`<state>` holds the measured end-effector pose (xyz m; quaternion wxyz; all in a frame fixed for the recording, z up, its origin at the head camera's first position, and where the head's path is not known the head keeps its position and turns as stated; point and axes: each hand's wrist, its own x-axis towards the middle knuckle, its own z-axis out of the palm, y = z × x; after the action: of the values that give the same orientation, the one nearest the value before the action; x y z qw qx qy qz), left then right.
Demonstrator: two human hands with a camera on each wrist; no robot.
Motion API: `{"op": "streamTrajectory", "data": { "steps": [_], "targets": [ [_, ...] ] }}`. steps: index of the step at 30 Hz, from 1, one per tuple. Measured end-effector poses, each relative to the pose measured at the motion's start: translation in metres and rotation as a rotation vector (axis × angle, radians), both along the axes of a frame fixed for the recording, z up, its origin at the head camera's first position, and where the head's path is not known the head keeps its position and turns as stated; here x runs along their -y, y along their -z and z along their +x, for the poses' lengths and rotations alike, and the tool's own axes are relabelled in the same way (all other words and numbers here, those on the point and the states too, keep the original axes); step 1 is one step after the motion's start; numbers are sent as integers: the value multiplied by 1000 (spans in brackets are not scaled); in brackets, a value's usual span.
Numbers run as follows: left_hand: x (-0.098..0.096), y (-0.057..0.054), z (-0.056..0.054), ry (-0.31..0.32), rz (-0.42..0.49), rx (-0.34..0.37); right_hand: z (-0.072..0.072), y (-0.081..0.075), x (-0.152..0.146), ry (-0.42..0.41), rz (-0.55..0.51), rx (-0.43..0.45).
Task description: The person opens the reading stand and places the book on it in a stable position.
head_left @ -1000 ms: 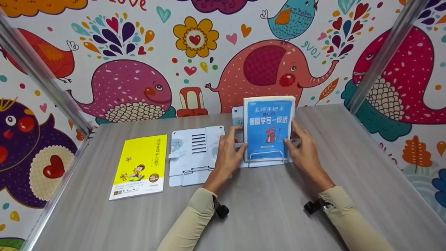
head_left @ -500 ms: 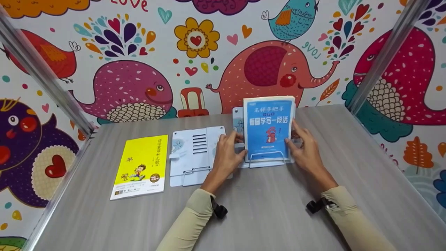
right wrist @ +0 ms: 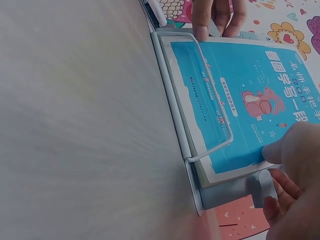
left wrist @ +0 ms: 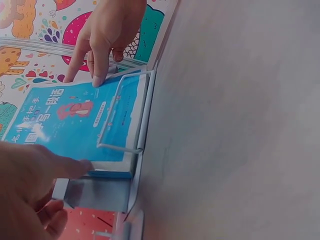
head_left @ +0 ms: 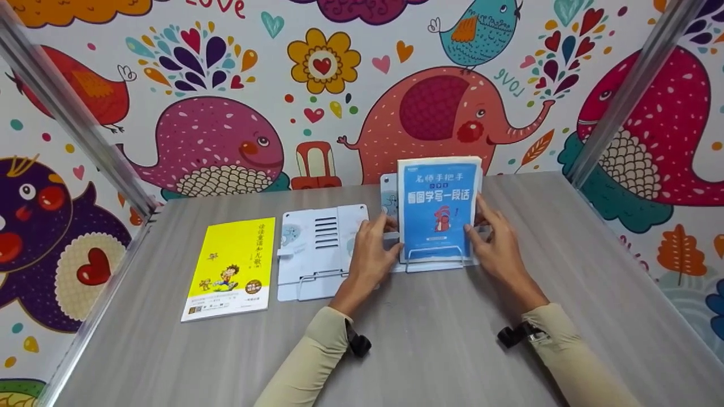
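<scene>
A blue book (head_left: pixel 434 212) with a red cartoon animal on its cover leans upright on a pale book stand (head_left: pixel 388 195). The stand's wire holder (right wrist: pixel 215 90) crosses the lower front of the cover. My left hand (head_left: pixel 370 249) is at the book's left side, thumb against the edge and fingers bent behind, at the stand. On the opposite side my right hand (head_left: pixel 498 240) grips the book, its thumb (right wrist: pixel 272 152) on the cover and its fingers reaching behind. Most of the stand is hidden by the book, and the rear fingers are partly out of sight.
To the left, a second pale book stand (head_left: pixel 322 251) with slots and a wire holder lies on the grey table (head_left: pixel 430 345). A yellow book (head_left: pixel 232 268) lies beyond it, further left. Cartoon-printed panels (head_left: pixel 220 141) and metal posts (head_left: pixel 633 90) enclose the table.
The head view has shifted very slightly. Both hands, the blue book and the stands keep the same places relative to each other.
</scene>
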<state>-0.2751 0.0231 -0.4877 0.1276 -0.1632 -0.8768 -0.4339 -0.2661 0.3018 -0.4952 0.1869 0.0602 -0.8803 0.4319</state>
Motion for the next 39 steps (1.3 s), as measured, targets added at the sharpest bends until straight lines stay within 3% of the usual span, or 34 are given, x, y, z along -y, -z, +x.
{"op": "streamTrajectory", "data": {
  "steps": [5, 9, 14, 17, 20, 25, 35, 39],
  "targets": [
    [11, 2, 6, 43, 14, -16, 3, 1, 1, 1, -36, 8],
    [24, 1, 10, 83, 42, -23, 5, -1, 7, 60, -66, -32],
    [43, -2, 15, 97, 53, -24, 10, -11, 20, 185, -108, -195],
    [58, -3, 18, 86, 54, -23, 14, -19, 29, 199, -131, -307],
    [72, -4, 20, 59, 48, -19, 20, -25, 40, 146, -132, -363],
    [96, -3, 25, 2, 36, 7, 30, -28, 66, -3, -94, -341],
    [134, 4, 34, -137, -11, -9, 35, -17, 117, -256, -88, -127],
    [147, 6, 35, -196, -21, 25, 32, -8, 132, -324, -75, -14]
  ]
}}
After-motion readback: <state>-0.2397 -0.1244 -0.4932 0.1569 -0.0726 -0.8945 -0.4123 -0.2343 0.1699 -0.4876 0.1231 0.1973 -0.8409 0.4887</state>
